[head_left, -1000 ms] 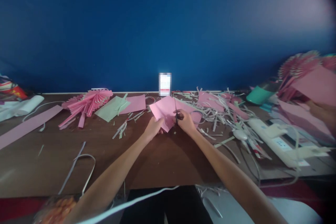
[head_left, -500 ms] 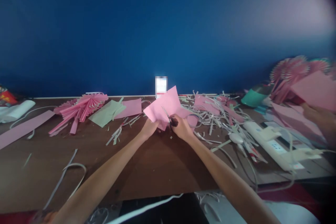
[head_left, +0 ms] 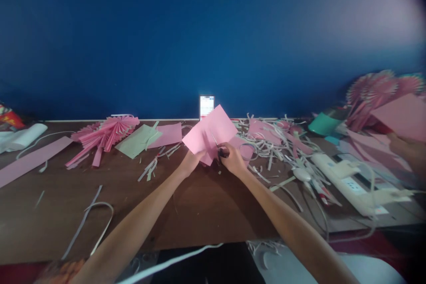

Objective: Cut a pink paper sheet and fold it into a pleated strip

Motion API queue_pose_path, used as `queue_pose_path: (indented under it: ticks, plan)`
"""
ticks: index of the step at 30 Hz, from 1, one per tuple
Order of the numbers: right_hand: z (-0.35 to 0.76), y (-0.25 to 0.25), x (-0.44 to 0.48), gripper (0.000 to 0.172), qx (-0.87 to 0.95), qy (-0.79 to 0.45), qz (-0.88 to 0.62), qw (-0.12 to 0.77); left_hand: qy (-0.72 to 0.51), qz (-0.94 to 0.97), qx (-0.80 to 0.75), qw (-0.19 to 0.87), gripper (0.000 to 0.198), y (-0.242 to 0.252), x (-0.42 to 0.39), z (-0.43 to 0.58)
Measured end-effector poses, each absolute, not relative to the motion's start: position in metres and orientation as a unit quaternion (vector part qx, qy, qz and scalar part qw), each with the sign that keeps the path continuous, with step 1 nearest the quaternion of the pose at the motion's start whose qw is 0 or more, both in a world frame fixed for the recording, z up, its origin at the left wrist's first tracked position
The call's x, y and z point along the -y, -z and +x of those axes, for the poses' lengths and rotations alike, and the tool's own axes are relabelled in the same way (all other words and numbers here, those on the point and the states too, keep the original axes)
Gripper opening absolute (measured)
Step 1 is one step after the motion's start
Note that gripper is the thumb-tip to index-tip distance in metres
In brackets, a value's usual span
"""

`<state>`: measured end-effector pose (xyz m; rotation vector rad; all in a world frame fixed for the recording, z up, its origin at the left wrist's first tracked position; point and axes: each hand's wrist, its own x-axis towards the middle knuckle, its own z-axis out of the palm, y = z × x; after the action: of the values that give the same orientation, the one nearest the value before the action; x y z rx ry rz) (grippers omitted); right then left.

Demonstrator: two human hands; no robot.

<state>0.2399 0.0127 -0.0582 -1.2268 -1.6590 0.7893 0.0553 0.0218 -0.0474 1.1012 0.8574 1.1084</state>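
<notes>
I see a plain pink paper (head_left: 214, 125) with pointy corners, tipped up over the brown surface (head_left: 206, 217). The left hand (head_left: 192, 162) pinches its bottom edge. The right hand (head_left: 233, 159) grips scissors (head_left: 223, 153) with dark handles.

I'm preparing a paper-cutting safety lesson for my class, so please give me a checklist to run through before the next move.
1. Left hand gripping the pink sheet: ok, at its lower left edge.
2. Scissors in the right hand: ok.
3. Left fingers apart from the blades: ok, they look separated.
4. Blades fully open or closed: cannot tell, too small.
5. Space beside the right hand free of scraps: not ok, paper strips are heaped there.
6. Co-worker's hand well apart: ok, at far right.
</notes>
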Motion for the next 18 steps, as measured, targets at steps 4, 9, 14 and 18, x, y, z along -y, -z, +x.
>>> queue_pose_path:
  ticks: [4,9,14,18]
  plan:
    - [0.239,0.061,-0.015,0.033,0.652,-0.339,-0.498,0.460,-0.485,0.484,-0.372,0.626,0.017,0.048,-0.022,0.055]
    - [0.239,0.058,-0.017,0.034,0.647,-0.310,-0.500,0.485,-0.514,0.469,-0.374,0.613,0.020,0.049,-0.026,0.054]
    - [0.247,0.045,-0.013,0.030,0.623,-0.175,-0.560,0.518,-0.543,0.386,-0.390,0.636,0.021,0.055,-0.034,0.051]
    - [0.254,0.043,-0.015,0.033,0.581,-0.145,-0.588,0.543,-0.572,0.341,-0.358,0.654,0.033,0.056,-0.037,0.049]
